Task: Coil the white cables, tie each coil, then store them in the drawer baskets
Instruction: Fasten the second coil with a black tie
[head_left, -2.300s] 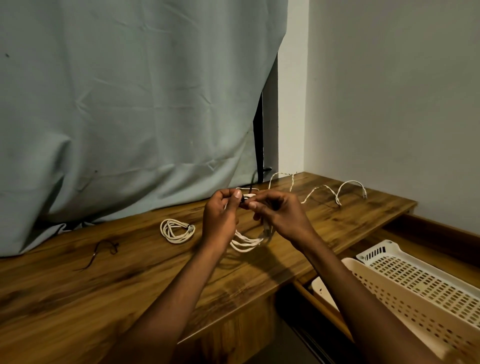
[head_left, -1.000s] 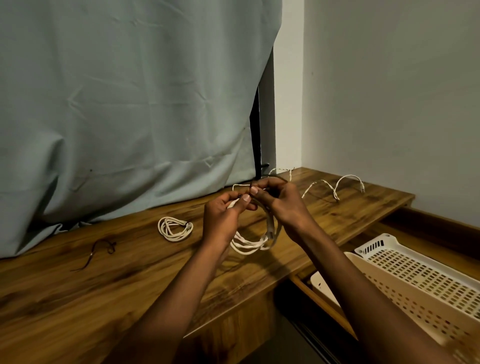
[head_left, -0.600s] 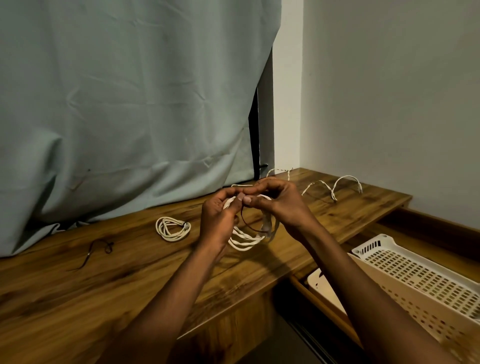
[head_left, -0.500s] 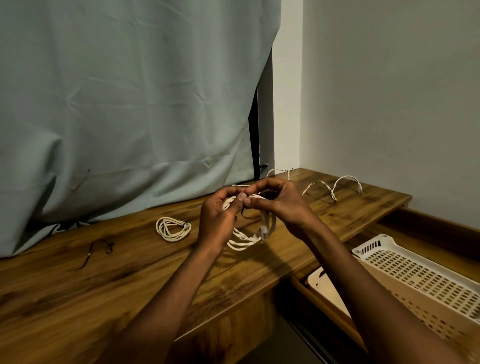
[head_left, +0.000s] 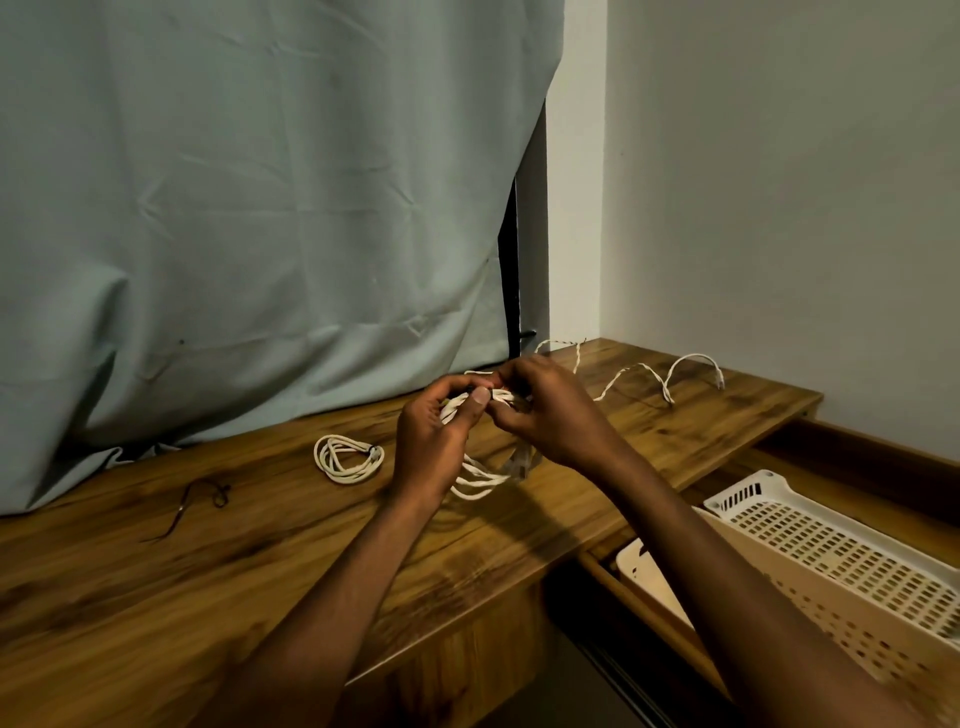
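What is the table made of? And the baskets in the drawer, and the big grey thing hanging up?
The table looks like wood or a wood-look coating: brown, streaky grain, slight shine. The baskets look like hard plastic, pale and smooth, with rows of moulded slots. The grey curtain looks like soft, matte cloth: it has creases and folds.

A wooden desk (head_left: 519, 545) with a dark grain pattern spans the corner of the room. Lying directly on it: one tied white cable coil (head_left: 347, 459) left of centre, a thin dark tie (head_left: 192, 506) further left, and a loose white cable (head_left: 644, 376) trailing across the far right end.
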